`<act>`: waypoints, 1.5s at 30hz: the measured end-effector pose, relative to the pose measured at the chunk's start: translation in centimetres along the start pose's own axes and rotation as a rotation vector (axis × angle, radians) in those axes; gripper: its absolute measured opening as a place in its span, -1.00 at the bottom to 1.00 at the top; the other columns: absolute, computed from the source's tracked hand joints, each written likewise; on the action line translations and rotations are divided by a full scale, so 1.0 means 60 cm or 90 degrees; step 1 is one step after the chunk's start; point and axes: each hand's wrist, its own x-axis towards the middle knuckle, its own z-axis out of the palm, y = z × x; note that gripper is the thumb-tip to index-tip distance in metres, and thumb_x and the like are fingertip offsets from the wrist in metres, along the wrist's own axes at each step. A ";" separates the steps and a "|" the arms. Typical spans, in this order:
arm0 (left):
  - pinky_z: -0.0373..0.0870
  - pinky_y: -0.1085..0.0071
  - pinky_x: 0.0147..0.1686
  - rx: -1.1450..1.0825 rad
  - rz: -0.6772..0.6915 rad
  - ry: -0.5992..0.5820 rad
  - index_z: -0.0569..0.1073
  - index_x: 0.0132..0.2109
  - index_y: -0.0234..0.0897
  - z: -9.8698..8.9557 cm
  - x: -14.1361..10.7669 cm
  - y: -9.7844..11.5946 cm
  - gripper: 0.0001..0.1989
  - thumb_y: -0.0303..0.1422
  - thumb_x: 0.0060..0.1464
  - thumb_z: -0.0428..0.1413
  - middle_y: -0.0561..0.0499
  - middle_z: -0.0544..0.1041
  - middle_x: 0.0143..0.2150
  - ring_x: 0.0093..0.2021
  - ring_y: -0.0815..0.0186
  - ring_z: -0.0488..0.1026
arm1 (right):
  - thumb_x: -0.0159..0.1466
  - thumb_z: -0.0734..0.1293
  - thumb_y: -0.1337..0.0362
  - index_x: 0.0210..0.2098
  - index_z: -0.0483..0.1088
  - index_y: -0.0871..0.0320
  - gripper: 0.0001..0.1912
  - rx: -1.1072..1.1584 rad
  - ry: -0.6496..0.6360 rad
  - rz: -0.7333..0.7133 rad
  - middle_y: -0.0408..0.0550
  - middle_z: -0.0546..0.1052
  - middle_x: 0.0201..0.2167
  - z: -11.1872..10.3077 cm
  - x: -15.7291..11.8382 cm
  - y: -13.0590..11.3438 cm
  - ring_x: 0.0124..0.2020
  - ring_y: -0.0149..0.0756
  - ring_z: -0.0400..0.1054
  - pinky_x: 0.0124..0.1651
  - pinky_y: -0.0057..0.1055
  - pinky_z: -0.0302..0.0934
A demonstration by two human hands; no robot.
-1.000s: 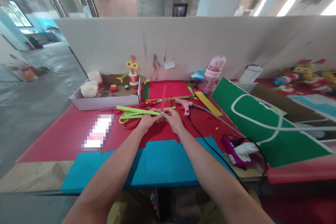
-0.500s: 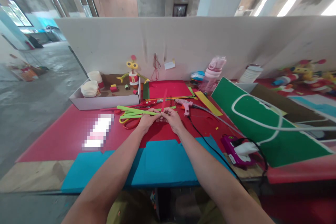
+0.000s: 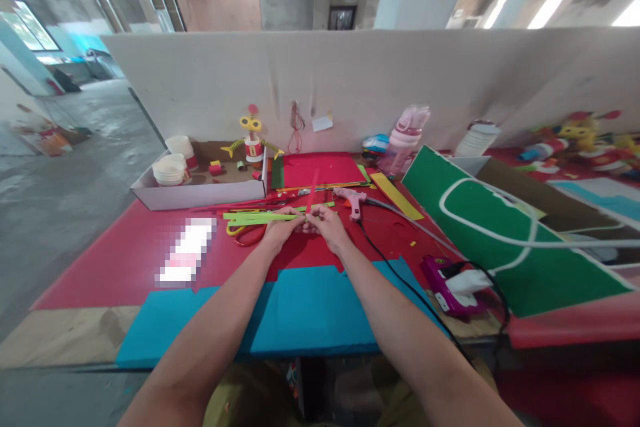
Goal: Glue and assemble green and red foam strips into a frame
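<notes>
My left hand is closed on a green paper strip, whose long end points left. Close beside it, my right hand pinches a red paper strip that stands up and away from me. The fingertips of both hands meet where the two strips come together; the exact join is hidden by the fingers. Under the green strip lie scissors with yellow and red handles. A pink glue gun rests just right of my right hand.
Blue sheets cover the table's front edge. At the back left, a box holds paper cups and a cup figure. Red sheets lie behind my hands. A purple power strip and a green board stand right.
The green strip's free end has dropped lower and its strands lie closer together. Both hands stay nearly in the same place, with the red strip still upright.
</notes>
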 end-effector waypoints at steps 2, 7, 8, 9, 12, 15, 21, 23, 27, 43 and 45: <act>0.30 0.48 -0.48 -0.018 -0.010 -0.009 0.45 -0.43 -0.31 -0.003 0.003 -0.004 -0.78 -0.29 -0.23 0.29 0.08 0.46 -0.57 -0.54 0.42 0.37 | -0.08 0.50 0.06 -0.48 0.26 0.13 -0.60 0.013 -0.007 -0.001 -0.27 0.42 -0.55 0.001 0.000 0.000 -0.55 -0.45 0.40 -0.38 -0.40 0.41; 0.30 0.48 -0.47 -0.011 -0.008 -0.005 0.45 -0.46 -0.32 -0.007 0.007 -0.011 -0.77 -0.26 -0.22 0.29 0.07 0.45 -0.59 -0.55 0.43 0.36 | -0.10 0.51 0.06 -0.44 0.30 0.13 -0.60 0.039 -0.016 0.012 -0.26 0.46 -0.58 0.002 0.000 0.001 -0.54 -0.45 0.40 -0.36 -0.40 0.41; 0.29 0.48 -0.48 -0.009 -0.007 -0.005 0.45 -0.46 -0.32 -0.007 0.008 -0.011 -0.77 -0.26 -0.21 0.28 0.07 0.45 -0.59 -0.55 0.43 0.36 | -0.10 0.51 0.06 -0.44 0.32 0.13 -0.60 0.040 -0.020 0.013 -0.25 0.47 -0.57 0.002 0.000 0.002 -0.54 -0.45 0.40 -0.35 -0.41 0.41; 0.30 0.48 -0.48 -0.009 -0.007 -0.006 0.45 -0.46 -0.32 -0.007 0.007 -0.011 -0.77 -0.26 -0.21 0.28 0.07 0.45 -0.59 -0.55 0.42 0.36 | -0.11 0.51 0.07 -0.44 0.32 0.14 -0.61 0.040 -0.024 0.014 -0.24 0.48 -0.56 0.002 0.001 0.002 -0.54 -0.46 0.39 -0.34 -0.41 0.40; 0.31 0.46 -0.47 -0.009 -0.010 -0.014 0.45 -0.47 -0.32 -0.005 0.005 -0.007 -0.76 -0.24 -0.21 0.28 0.06 0.45 -0.59 -0.56 0.41 0.36 | -0.11 0.52 0.08 -0.46 0.35 0.15 -0.63 0.037 -0.026 0.020 -0.23 0.49 -0.56 0.000 0.001 0.003 -0.55 -0.46 0.39 -0.35 -0.43 0.39; 0.29 0.47 -0.49 0.004 -0.011 -0.018 0.44 -0.48 -0.32 -0.004 0.002 -0.001 -0.76 -0.24 -0.20 0.28 0.06 0.45 -0.60 -0.56 0.42 0.36 | -0.11 0.51 0.07 -0.47 0.36 0.16 -0.63 0.034 -0.016 0.028 -0.21 0.49 -0.58 -0.002 0.002 0.004 -0.54 -0.44 0.41 -0.34 -0.42 0.39; 0.26 0.47 -0.51 0.022 0.000 -0.003 0.43 -0.50 -0.30 -0.002 0.000 0.001 -0.77 -0.26 -0.21 0.28 0.07 0.44 -0.61 -0.58 0.42 0.33 | -0.13 0.53 0.09 -0.50 0.35 0.16 -0.62 0.041 -0.013 0.040 -0.20 0.49 -0.62 -0.005 0.003 0.004 -0.56 -0.43 0.41 -0.37 -0.44 0.39; 0.26 0.47 -0.51 0.029 0.000 0.003 0.43 -0.51 -0.30 -0.001 0.000 0.002 -0.78 -0.27 -0.21 0.29 0.08 0.42 -0.62 -0.58 0.43 0.32 | -0.13 0.54 0.11 -0.51 0.35 0.16 -0.63 0.043 -0.018 0.048 -0.19 0.49 -0.63 -0.006 0.003 0.004 -0.56 -0.42 0.42 -0.38 -0.44 0.40; 0.26 0.48 -0.50 0.031 0.001 -0.004 0.43 -0.49 -0.30 -0.001 0.000 0.002 -0.77 -0.26 -0.22 0.29 0.09 0.42 -0.61 -0.57 0.44 0.31 | -0.10 0.54 0.15 -0.53 0.34 0.16 -0.66 0.046 -0.013 0.064 -0.19 0.48 -0.64 -0.007 0.004 0.002 -0.57 -0.41 0.42 -0.38 -0.43 0.41; 0.28 0.48 -0.51 0.028 -0.011 -0.003 0.43 -0.46 -0.29 -0.002 0.001 -0.001 -0.74 -0.21 -0.20 0.28 0.10 0.43 -0.60 -0.58 0.42 0.34 | -0.09 0.52 0.06 -0.48 0.34 0.14 -0.62 0.040 -0.019 0.032 -0.21 0.48 -0.61 -0.002 0.001 0.000 -0.56 -0.41 0.42 -0.33 -0.37 0.43; 0.27 0.48 -0.51 0.020 -0.011 0.000 0.43 -0.48 -0.29 -0.001 0.001 0.000 -0.75 -0.21 -0.19 0.28 0.09 0.43 -0.60 -0.58 0.43 0.34 | -0.10 0.52 0.07 -0.47 0.34 0.14 -0.62 0.044 -0.020 0.037 -0.20 0.49 -0.59 -0.002 0.001 0.001 -0.54 -0.42 0.42 -0.33 -0.39 0.42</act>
